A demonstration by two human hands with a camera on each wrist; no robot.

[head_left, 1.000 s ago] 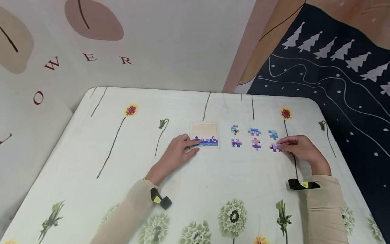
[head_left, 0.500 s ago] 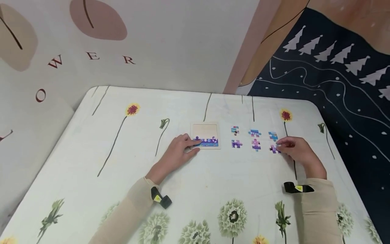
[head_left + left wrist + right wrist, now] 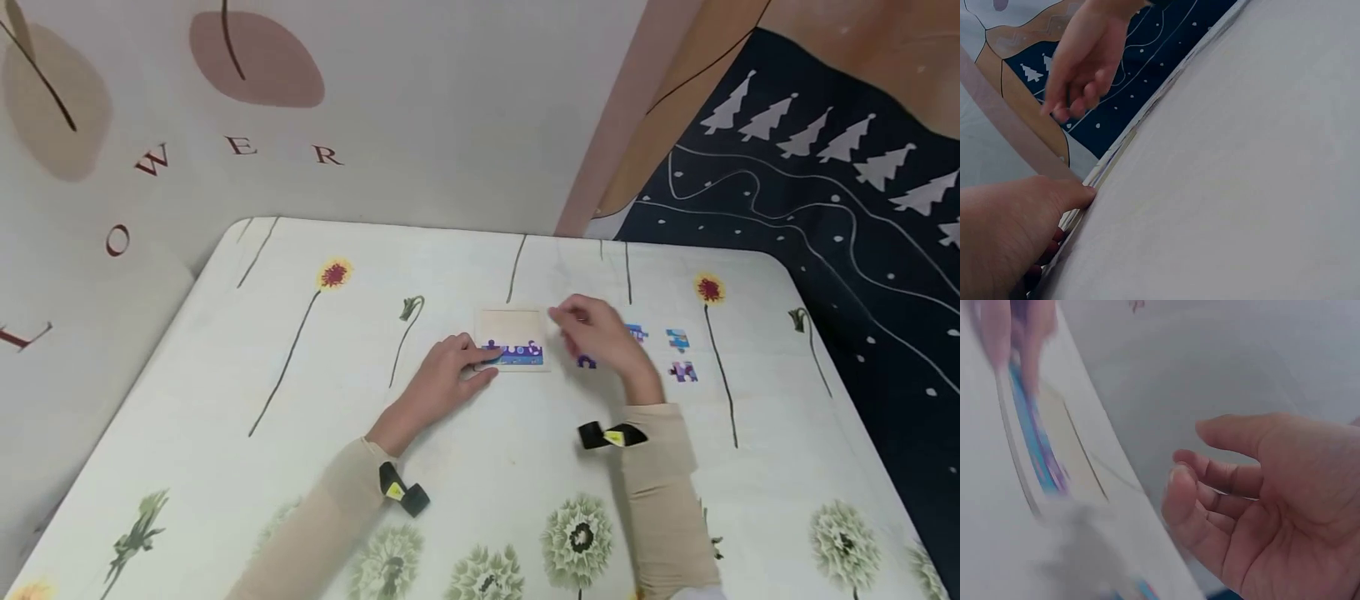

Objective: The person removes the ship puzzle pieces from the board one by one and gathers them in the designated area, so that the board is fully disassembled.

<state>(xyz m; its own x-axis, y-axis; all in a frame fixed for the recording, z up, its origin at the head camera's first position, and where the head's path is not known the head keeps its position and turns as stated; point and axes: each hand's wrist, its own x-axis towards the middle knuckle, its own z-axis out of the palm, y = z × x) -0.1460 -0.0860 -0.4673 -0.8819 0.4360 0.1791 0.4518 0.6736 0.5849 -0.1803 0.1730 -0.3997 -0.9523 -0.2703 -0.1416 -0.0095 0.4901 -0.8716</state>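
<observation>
A small wooden puzzle board [image 3: 512, 367] lies on the table, its lower part filled with joined blue and purple pieces [image 3: 525, 357]. My left hand [image 3: 442, 375] rests at the board's left side, index finger laid over the joined pieces and thumb at the bottom edge. My right hand [image 3: 600, 335] is raised just right of the board, over the loose puzzle pieces. In the right wrist view its thumb and loosely bent fingers stand apart with nothing between them. Two loose pieces on the right, a blue one [image 3: 677, 338] and a purple one [image 3: 683, 372], show fully.
A blue piece [image 3: 636, 332] and a purple piece [image 3: 587, 362] peek out beside the right hand, which hides other pieces. A white flowered cloth [image 3: 322, 367] covers the table, whose far edge meets a painted wall [image 3: 450, 150].
My right hand has left the lower right purple piece and moved left, beside the board. That piece still lies in its spot. My left hand stays on the board.
</observation>
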